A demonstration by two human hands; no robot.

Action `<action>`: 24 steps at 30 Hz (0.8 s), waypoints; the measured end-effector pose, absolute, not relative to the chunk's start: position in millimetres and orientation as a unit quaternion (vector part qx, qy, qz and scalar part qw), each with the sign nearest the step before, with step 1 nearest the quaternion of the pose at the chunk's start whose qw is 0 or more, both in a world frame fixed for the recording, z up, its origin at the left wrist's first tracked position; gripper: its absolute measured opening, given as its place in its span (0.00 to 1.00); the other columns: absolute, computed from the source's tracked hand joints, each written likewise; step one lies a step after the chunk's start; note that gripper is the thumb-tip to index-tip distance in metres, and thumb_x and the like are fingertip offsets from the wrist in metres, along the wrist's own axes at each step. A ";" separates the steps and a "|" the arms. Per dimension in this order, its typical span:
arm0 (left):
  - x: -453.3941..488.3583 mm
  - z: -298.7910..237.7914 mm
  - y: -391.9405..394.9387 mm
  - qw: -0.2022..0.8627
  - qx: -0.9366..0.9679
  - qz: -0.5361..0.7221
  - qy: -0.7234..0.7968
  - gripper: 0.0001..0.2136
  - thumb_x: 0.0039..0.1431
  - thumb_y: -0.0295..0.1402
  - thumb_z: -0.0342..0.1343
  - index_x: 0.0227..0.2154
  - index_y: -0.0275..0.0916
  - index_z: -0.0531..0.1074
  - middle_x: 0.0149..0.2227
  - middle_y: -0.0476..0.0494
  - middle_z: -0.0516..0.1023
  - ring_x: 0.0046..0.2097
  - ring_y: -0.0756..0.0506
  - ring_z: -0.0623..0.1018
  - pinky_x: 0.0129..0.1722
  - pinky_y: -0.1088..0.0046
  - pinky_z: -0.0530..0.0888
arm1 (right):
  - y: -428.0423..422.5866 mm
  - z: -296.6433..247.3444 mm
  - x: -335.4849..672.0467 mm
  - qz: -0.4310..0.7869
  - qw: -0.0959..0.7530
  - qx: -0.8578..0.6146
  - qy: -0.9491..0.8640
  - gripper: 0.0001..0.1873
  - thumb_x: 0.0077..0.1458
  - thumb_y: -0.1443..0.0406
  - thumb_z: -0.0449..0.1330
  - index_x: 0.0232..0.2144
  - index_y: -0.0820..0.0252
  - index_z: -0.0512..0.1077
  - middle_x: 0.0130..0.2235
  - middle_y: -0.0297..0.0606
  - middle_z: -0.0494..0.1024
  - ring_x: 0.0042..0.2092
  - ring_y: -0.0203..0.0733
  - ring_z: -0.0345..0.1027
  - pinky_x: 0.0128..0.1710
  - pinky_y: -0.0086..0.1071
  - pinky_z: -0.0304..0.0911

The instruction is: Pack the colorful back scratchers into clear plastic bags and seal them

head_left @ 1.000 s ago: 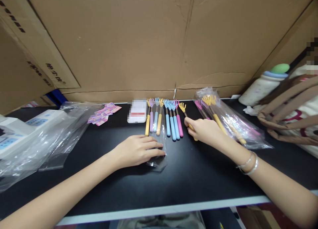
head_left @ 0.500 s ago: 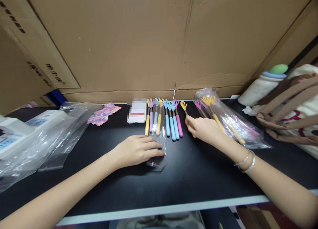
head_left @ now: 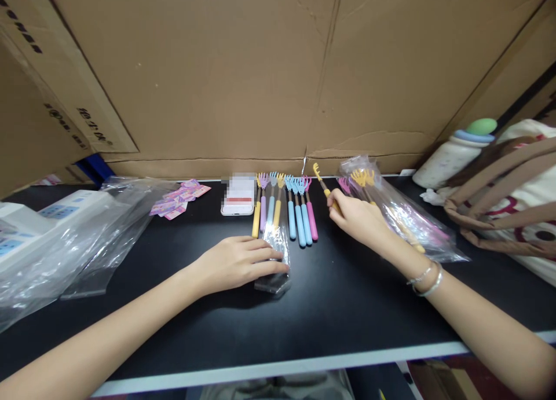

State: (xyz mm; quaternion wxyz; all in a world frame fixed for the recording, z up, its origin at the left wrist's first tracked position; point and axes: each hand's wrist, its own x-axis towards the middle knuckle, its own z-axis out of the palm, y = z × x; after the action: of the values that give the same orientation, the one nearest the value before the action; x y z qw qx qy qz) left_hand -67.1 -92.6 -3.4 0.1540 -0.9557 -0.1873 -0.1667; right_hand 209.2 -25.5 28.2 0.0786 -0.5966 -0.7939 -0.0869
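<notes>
My right hand (head_left: 354,213) is closed around the handle of a yellow back scratcher (head_left: 322,180), its claw head tilted up and to the left. My left hand (head_left: 241,262) lies flat, fingers stretched over the lower part of a clear plastic bag (head_left: 274,281). Inside or under that bag are a blue and a yellow back scratcher (head_left: 277,212); which one I cannot tell. Left of them lie a purple and a yellow back scratcher (head_left: 256,217). Between my hands, blue back scratchers (head_left: 299,220) and a pink one (head_left: 311,217) lie side by side.
Behind my right hand, another clear bag (head_left: 428,232) holds several back scratchers. A phone (head_left: 237,200) and small purple-pink cards (head_left: 180,197) lie left of the row. Plastic bags (head_left: 95,261) cover the left side. At right stand a bottle (head_left: 452,157) and a fabric bag (head_left: 521,203). Cardboard (head_left: 217,70) walls the back.
My right hand has lifted and turned the yellow back scratcher, so its head now shows from the side, a little higher and further left. My left hand has stayed on the plastic bag.
</notes>
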 end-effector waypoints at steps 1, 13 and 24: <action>-67.1 -3.3 -92.7 0.155 -0.956 -0.167 -0.187 0.15 0.67 0.27 0.41 0.48 0.45 0.69 0.46 0.51 0.77 0.45 0.52 0.75 0.44 0.78 0.71 | -25.1 28.5 209.6 -0.082 0.102 -0.596 -0.792 0.08 0.58 0.63 0.47 0.39 0.56 0.63 0.35 0.38 0.77 0.33 0.46 0.71 0.27 0.31 0.51; -67.1 -2.4 -93.5 0.142 -0.955 -0.178 -0.188 0.13 0.67 0.27 0.42 0.48 0.44 0.68 0.45 0.51 0.78 0.45 0.51 0.76 0.43 0.78 0.70 | -21.3 28.6 204.7 0.466 0.375 -0.400 -0.694 0.12 0.57 0.57 0.54 0.41 0.55 0.59 0.37 0.33 0.69 0.31 0.32 0.65 0.34 0.31 0.66; -68.4 -2.5 -92.8 0.140 -0.956 -0.174 -0.190 0.14 0.67 0.26 0.41 0.49 0.44 0.68 0.47 0.53 0.77 0.45 0.51 0.76 0.42 0.77 0.70 | -36.7 36.9 192.9 0.641 0.350 -0.314 -0.607 0.16 0.52 0.65 0.58 0.44 0.55 0.63 0.40 0.34 0.68 0.29 0.31 0.62 0.33 0.32 0.66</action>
State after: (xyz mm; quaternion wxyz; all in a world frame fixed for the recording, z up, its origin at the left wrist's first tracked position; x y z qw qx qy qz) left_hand -68.4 -92.8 -2.5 0.1403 -0.9560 -0.1897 -0.1744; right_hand 192.9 -36.7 36.9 0.3496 -0.3139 -0.6068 0.6412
